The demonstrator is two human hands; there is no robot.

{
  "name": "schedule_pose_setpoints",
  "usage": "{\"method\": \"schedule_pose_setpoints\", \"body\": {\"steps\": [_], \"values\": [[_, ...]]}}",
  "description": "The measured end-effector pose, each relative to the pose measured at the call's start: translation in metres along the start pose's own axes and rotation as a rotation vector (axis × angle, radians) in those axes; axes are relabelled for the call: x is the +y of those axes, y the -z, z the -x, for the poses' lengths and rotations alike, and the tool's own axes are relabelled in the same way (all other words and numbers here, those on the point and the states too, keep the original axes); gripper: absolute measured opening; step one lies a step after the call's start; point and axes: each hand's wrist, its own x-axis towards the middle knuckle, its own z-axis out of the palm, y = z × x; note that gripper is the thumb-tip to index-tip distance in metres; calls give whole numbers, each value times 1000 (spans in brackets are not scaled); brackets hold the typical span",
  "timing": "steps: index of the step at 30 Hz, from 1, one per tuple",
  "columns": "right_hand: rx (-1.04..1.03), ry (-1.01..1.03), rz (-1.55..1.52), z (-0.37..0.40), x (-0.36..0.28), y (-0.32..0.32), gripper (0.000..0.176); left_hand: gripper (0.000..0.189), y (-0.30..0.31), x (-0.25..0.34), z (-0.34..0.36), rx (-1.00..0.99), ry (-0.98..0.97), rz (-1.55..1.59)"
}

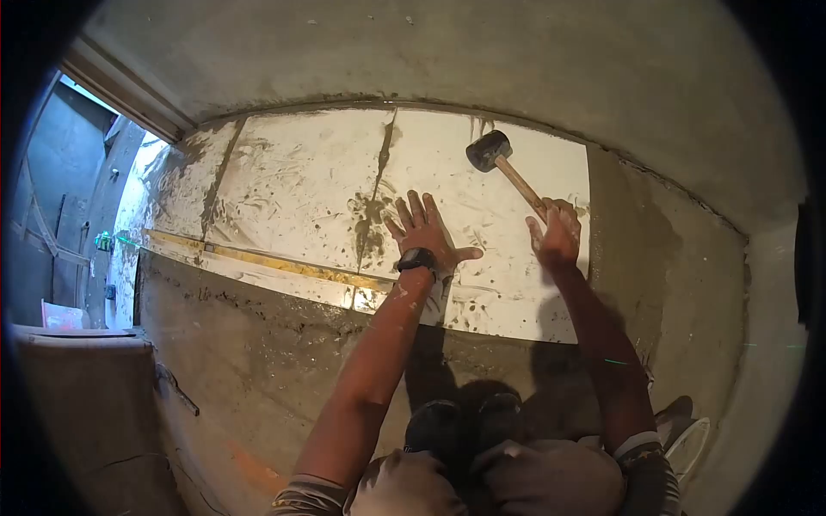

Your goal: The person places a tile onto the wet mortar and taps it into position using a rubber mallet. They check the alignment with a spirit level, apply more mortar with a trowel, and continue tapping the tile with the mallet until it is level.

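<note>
A rubber mallet (519, 180) with a black head and wooden handle is held near the handle's end by my right hand (557, 236), over the right part of a white tile (525, 267). My left hand (428, 236), with a dark watch on the wrist, lies with fingers spread on the tile surface, just right of a dark, mortar-smeared joint. More white tiles (297, 176) stretch to the left, streaked with grey mortar. A long yellow level or straightedge (275, 262) lies along their near edge, its right end by my left wrist.
Wet grey mortar (249, 318) borders the tiles on the near side and the right. A wall (447, 52) rises behind them. At the far left are a doorway and a small device with green light (104, 242). My knees are at the bottom.
</note>
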Motion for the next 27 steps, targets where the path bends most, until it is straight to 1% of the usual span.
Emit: {"method": "schedule_pose_setpoints", "body": {"steps": [1, 3, 4, 5, 7, 8, 9, 10, 11, 13, 14, 15, 17, 18, 19, 21, 22, 23, 25, 26, 27], "values": [[0, 0, 2, 0, -9, 6, 47, 153, -4, -2, -1, 0, -2, 1], [63, 149, -209, 3, -28, 16, 47, 149, -12, -7, -4, 62, -4, -20], [-125, 74, -154, 12, -42, 16, 46, 120, -7, -6, 15, 190, -90, 20], [-96, 185, -299, 15, -51, 17, 43, 120, -14, -12, 29, 191, -87, 21], [-355, 132, -313, 17, -90, 37, 43, 78, -22, -26, 61, 466, -422, 212], [-362, 133, -321, 17, -103, 39, 43, 61, -26, -30, 85, 481, -420, 356], [-407, 178, -401, 17, -114, 38, 44, 45, -22, -33, 111, 494, -411, 499], [-454, 224, -483, 19, -126, 37, 45, 40, -25, -43, 127, 495, -424, 507], [-470, 231, -497, 19, -138, 38, 45, 40, -31, -55, 141, 492, -402, 505], [-538, 266, -571, 17, -162, 37, 49, 45, -48, -84, 160, 505, -296, 377], [-562, 320, -533, 16, -172, 33, 53, 48, -55, -99, 165, 536, -238, 319], [-568, 337, -543, 15, -182, 29, 53, 48, -58, -111, 167, 544, -219, 316], [-693, 355, -493, 17, -202, 21, 54, 50, -65, -132, 172, 628, -124, 166], [-681, 398, -426, 18, -211, 16, 55, 52, -66, -138, 172, 624, -95, 170], [-685, 409, -431, 20, -218, 12, 55, 52, -67, -143, 172, 628, -83, 169], [-872, 326, -362, 20, -230, 3, 49, 53, -71, -151, 170, 628, -51, 131], [-853, 342, -333, 24, -228, -9, 42, 56, -74, -154, 169, 583, -29, 140], [-854, 342, -332, 29, -224, -14, 42, 56, -78, -156, 169, 582, -29, 142], [-658, 344, -397, 37, -216, -12, 38, 59, -81, -157, 170, 593, -17, 56], [-689, 327, -394, 40, -204, -8, 34, 59, -84, -157, 171, 588, -24, 58], [-687, 316, -389, 42, -191, 2, 34, 61, -85, -156, 171, 593, -17, 35]]}}
